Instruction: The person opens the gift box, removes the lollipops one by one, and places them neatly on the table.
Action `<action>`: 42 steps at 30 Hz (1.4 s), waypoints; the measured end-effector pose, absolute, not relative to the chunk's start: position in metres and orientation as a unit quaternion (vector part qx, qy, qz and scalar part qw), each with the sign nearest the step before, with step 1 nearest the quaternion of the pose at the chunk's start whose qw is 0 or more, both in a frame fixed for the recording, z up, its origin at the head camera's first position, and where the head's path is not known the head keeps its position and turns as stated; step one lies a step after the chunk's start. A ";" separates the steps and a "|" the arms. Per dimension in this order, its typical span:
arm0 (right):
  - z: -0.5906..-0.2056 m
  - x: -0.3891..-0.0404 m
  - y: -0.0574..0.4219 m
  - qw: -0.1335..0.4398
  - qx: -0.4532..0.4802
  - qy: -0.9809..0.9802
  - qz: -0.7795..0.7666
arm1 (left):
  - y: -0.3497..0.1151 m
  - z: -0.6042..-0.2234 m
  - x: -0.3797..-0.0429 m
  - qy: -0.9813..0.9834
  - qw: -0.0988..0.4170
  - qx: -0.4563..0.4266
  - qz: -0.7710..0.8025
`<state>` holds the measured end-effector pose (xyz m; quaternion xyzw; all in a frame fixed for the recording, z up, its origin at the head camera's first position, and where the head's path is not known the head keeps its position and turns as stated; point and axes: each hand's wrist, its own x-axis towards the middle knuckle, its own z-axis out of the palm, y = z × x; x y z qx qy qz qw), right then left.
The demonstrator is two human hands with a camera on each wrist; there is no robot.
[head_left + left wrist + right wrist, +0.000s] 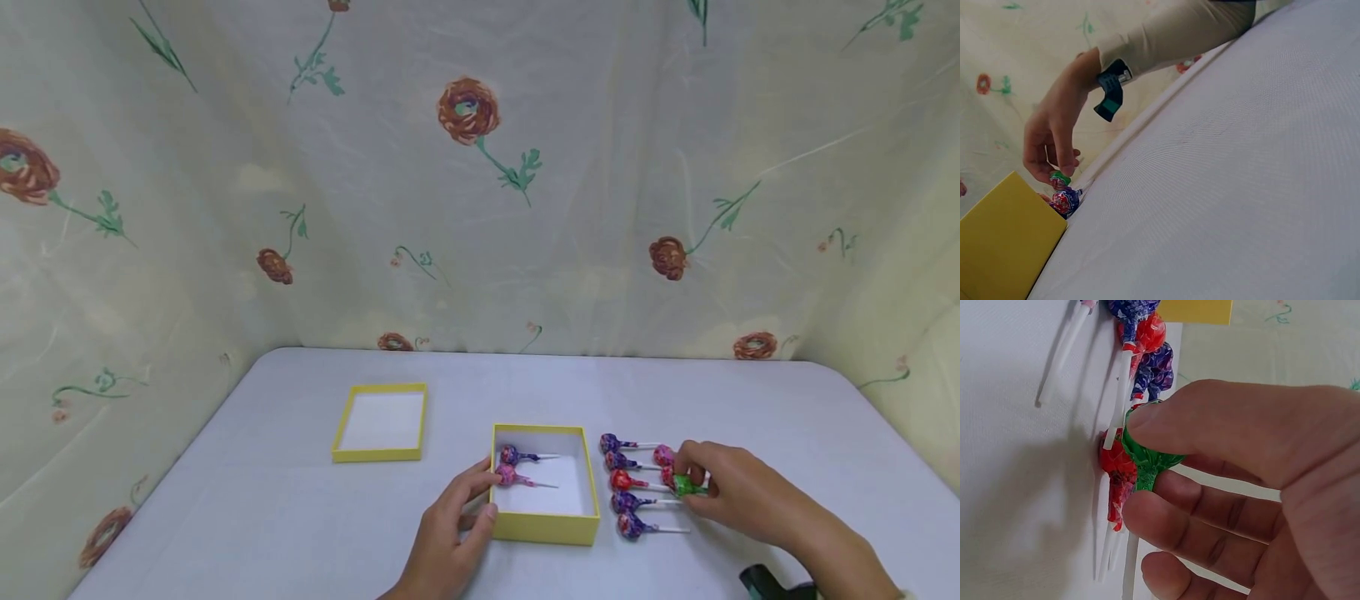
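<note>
My right hand [738, 483] pinches a green-wrapped lollipop [684, 485] between thumb and fingers, at the right side of the lollipop group. In the right wrist view the green lollipop [1147, 453] overlaps a red lollipop [1118, 464] behind it, its white stick pointing down. My left hand [453, 525] rests against the left wall of a yellow box [547, 528], thumb near its front corner. Inside the box lie a purple lollipop [512, 455] and a pink lollipop [508, 475], sticks to the right.
Right of the box, a column of purple lollipops [628, 502] and a red one [621, 480] lies on the white table [247, 500]. A pink lollipop [663, 455] is beside my right fingers. The yellow-rimmed lid [378, 456] lies back left. A flowered curtain [570, 200] hangs behind.
</note>
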<state>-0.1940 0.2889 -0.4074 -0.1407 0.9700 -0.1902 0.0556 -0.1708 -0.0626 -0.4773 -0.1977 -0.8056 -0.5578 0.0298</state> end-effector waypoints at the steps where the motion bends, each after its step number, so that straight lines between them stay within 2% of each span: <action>1: -0.408 -0.194 0.289 0.056 -0.141 0.970 -0.190 | -0.063 -0.477 -0.171 -0.806 0.029 -0.196 -0.557; 9: -0.411 -0.195 0.288 0.069 -0.131 0.970 -0.193 | -0.063 -0.476 -0.169 -0.795 0.055 -0.215 -0.565; 42: -0.419 -0.195 0.285 0.075 -0.136 0.971 -0.181 | -0.063 -0.477 -0.170 -0.793 0.054 -0.220 -0.565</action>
